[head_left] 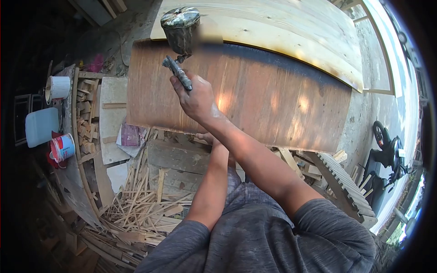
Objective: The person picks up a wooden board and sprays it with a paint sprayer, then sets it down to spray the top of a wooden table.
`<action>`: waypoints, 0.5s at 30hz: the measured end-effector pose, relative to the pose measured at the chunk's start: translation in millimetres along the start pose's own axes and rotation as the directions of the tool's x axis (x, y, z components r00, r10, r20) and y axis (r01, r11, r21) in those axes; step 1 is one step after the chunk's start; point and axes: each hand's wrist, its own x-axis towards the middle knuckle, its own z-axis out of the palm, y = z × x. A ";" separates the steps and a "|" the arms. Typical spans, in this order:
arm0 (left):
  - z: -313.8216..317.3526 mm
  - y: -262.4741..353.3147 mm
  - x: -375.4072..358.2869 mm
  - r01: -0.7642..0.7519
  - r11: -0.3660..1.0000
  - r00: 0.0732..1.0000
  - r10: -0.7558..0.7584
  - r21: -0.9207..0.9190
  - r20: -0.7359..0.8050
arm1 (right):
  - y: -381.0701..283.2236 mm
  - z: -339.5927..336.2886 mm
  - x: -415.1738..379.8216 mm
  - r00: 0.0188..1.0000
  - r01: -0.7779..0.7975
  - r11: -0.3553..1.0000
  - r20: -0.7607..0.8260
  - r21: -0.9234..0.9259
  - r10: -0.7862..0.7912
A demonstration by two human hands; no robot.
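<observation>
My right hand is closed around a paint-spattered spray gun, held above the left part of a reddish-brown wooden panel. On top of the gun sits a round metal cup with a lid, smeared with dark and silvery paint. A dark band runs along the panel's far edge, next to a pale wooden board with scorched-looking brown patches. Below the panel's near edge is my left hand, partly hidden behind my right forearm. Its fingers show too little to tell whether they grip anything.
To the left, a bench holds a white bucket, a bluish plastic jug and a red-and-blue paint can. Wood offcuts and thin strips lie below. A ridged plank leans at right, near a parked motorbike.
</observation>
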 end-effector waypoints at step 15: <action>-8.4 -34.5 -6.4 -0.014 0.993 0.998 0.021 0.121 -0.054 | 15.6 -213.0 -89.6 0.928 -0.191 0.963 -0.355 -0.192 0.113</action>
